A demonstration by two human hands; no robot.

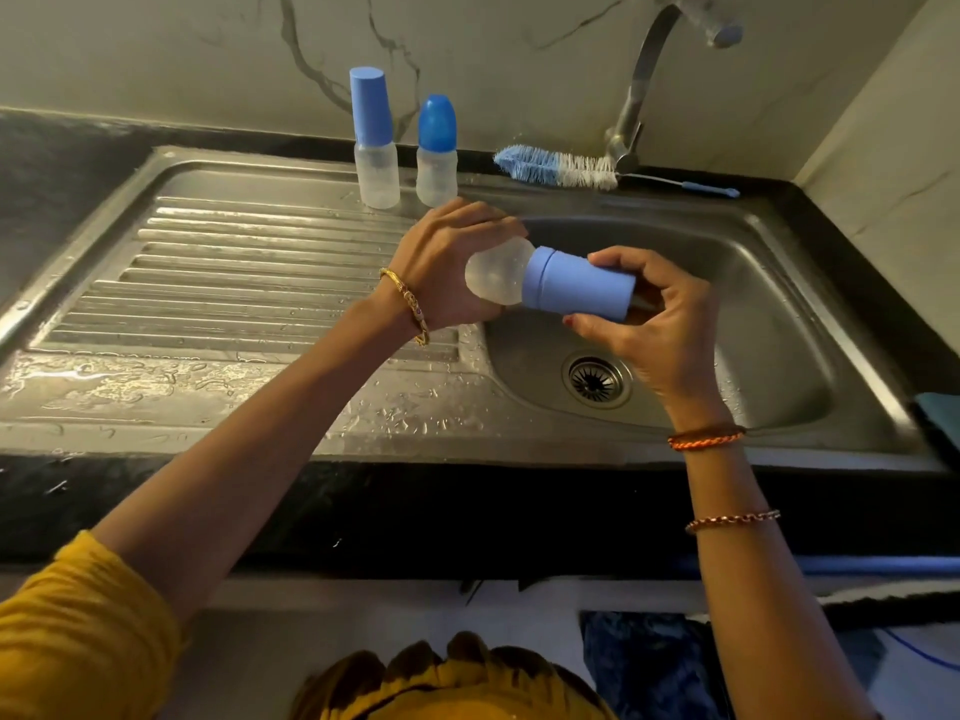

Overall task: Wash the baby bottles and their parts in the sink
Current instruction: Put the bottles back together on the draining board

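Progress early, I judge: both hands, left hand (441, 262) and right hand (654, 324), grip one capped bottle (498, 278) over sink (779, 283); two bottles (405, 148) upper centre seemingly unopened, brush (556, 166) idle.

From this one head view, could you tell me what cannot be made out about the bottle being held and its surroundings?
- Held bottle: the left hand wraps its clear body, hiding the far side.
- Light blue cap: the right hand covers its end, so whether it is loosened cannot be told.
- Tap: the head is cut off by the top edge.
- Two standing bottles: any contents are too faint to judge.
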